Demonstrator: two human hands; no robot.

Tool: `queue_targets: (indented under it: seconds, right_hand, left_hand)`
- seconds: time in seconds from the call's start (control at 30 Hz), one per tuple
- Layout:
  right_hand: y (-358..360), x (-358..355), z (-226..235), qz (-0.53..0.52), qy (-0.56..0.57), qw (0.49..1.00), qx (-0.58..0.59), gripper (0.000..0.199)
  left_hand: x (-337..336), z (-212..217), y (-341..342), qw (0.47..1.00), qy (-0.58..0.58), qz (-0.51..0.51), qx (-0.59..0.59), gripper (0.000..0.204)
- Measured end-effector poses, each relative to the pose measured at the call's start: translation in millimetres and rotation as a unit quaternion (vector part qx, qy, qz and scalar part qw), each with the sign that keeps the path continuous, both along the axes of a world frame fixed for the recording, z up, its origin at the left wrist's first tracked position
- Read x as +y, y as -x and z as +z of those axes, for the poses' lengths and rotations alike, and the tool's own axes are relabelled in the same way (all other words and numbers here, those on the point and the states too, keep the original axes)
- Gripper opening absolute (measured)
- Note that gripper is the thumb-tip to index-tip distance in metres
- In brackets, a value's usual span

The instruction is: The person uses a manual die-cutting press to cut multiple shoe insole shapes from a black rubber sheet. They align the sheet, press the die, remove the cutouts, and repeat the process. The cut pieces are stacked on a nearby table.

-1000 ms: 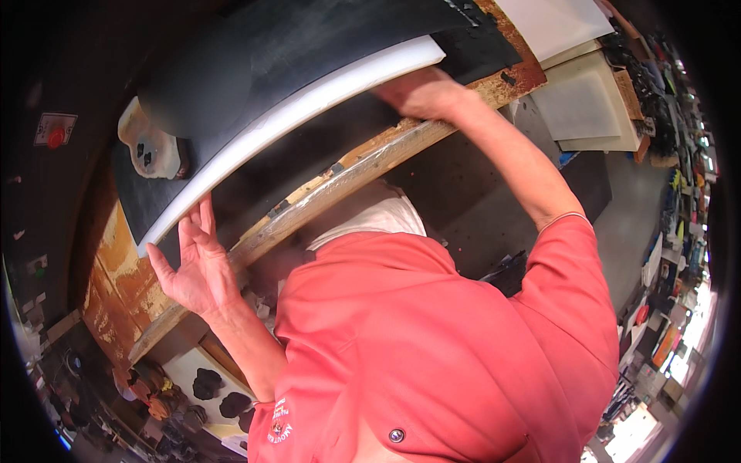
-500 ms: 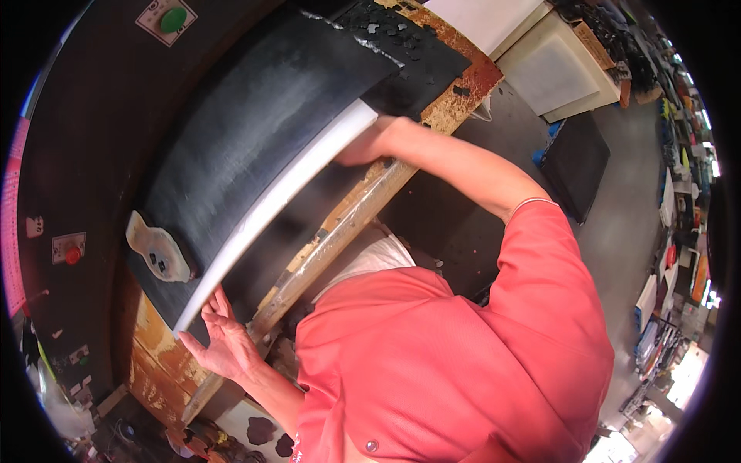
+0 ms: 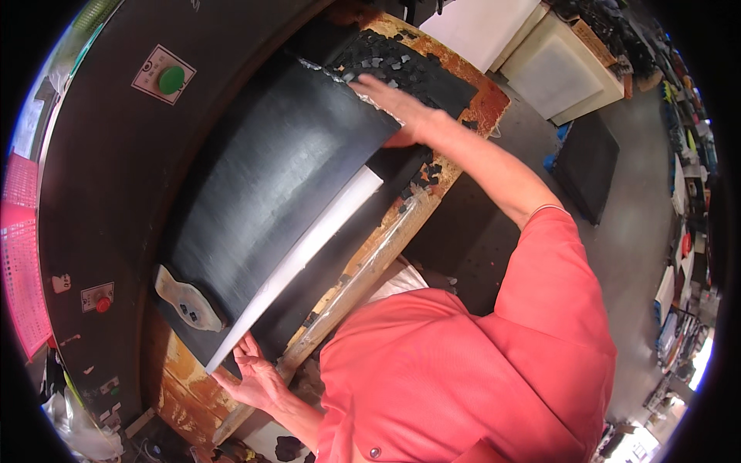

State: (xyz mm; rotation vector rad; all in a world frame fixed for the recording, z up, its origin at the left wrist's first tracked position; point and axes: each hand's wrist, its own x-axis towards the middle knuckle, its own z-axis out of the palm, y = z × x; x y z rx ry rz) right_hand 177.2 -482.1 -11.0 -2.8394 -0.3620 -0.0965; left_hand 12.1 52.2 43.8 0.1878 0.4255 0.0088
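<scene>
- Smooth black sheet (image 3: 270,208), mid-frame, its long axis slanting lower left to upper right, one white edge (image 3: 309,258).
- Left hand (image 3: 258,382), lower left, fingers parted at that edge.
- Right hand (image 3: 405,112), upper centre, fingers outstretched by the ragged end.

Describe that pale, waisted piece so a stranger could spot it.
Find the big black sheet before the person, then its lower left corner, near the left hand. The pale waisted piece lies there on top; its curved outline and dark marks set it apart from the long white strip nearby.
</scene>
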Motion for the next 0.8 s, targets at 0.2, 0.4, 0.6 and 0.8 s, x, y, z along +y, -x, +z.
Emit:
queue_targets:
  seconds: [0.2,0.4,0.6,0.8]
  right_hand:
    - [-14.2,-36.2,-7.6,0.02,0.089,0.983,-0.162,0.089]
    - [6.1,-30.5,-19.0,0.119,-0.057,0.989,-0.074,0.096]
    - [-32.6,-79.4,-2.8,-0.031,0.161,0.97,-0.177,0.041]
    - [-56.0,-40.7,-14.9,0.119,0.13,0.961,-0.212,0.043]
  left_hand:
    - [-4.2,-3.9,2.3,1.0,0.023,-0.007,0.006,0.087]
    - [-8.6,-5.0,1.0,1.0,-0.014,-0.006,0.015,0.091]
    - [-9.6,-11.1,1.2,0.998,-0.033,0.013,0.046,0.094]
    - [-11.6,-14.2,2.6,0.997,-0.054,0.004,0.056,0.088]
